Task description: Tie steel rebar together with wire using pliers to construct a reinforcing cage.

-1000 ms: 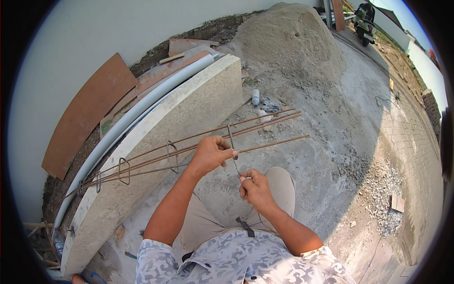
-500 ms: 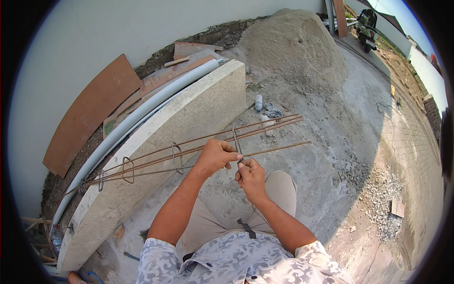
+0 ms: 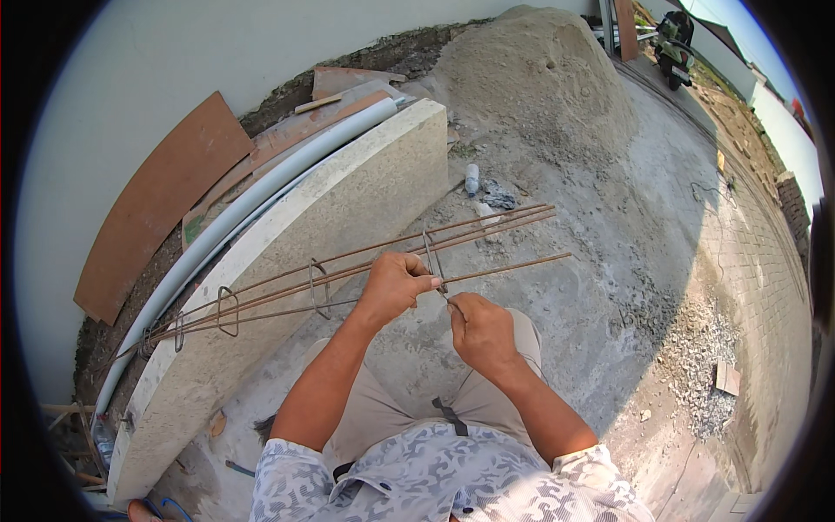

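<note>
A long cage of rusty rebar [image 3: 522,264] slants across in front of me, its rods passing through several bent steel stirrups [image 3: 317,285]. My left hand [image 3: 396,283] is closed on the near rod, thumb and fingers pinching where it meets the stirrup [image 3: 432,248] closest to the right end. Just below that joint, my right hand [image 3: 483,332] pinches a thin piece of tie wire [image 3: 444,297] that runs up to the rod. The wire's ends are hidden by my fingers.
A pale concrete wall [image 3: 348,200] stands at left under the cage's left end. Behind it lie a light pipe [image 3: 252,213] and a brown board [image 3: 165,209]. Ahead are a sand heap [image 3: 539,78] and a plastic bottle [image 3: 472,179]; gravel [image 3: 696,383] lies at right.
My right hand has drawn back down and to the right from the joint, leaving a short stretch of wire visible. My left hand keeps its hold on the rebar.
</note>
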### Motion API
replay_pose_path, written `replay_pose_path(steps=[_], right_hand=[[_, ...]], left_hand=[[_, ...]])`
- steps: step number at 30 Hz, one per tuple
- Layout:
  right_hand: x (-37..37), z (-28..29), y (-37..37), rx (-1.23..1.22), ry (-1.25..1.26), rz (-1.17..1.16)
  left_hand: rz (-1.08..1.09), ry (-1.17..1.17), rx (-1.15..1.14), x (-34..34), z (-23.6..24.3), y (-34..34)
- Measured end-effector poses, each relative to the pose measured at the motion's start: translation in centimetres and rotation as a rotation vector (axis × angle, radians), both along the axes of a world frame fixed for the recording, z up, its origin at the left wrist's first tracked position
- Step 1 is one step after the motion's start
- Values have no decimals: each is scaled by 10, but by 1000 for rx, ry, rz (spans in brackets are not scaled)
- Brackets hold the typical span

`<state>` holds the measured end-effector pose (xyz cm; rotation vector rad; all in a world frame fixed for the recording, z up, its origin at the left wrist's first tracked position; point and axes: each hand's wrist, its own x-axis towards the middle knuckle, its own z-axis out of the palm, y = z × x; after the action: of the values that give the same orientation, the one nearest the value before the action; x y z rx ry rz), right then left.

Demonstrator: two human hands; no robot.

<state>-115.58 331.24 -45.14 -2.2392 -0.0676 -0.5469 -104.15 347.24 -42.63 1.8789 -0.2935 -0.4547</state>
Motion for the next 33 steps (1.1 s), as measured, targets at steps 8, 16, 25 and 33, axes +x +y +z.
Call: replay_pose_path(steps=[8, 16, 25, 33], right_hand=[[57, 36, -36, -438, -139, 157], [88, 28, -41, -310, 178, 231], [63, 30, -37, -413, -137, 120], [21, -23, -16, -305, -122, 34]], left_hand=[[11, -15, -54, -4, -7, 1], [-17, -314, 50, -13, -19, 0], [18, -383, 65, -13, -18, -2], [-1, -369, 170, -8, -13, -3]])
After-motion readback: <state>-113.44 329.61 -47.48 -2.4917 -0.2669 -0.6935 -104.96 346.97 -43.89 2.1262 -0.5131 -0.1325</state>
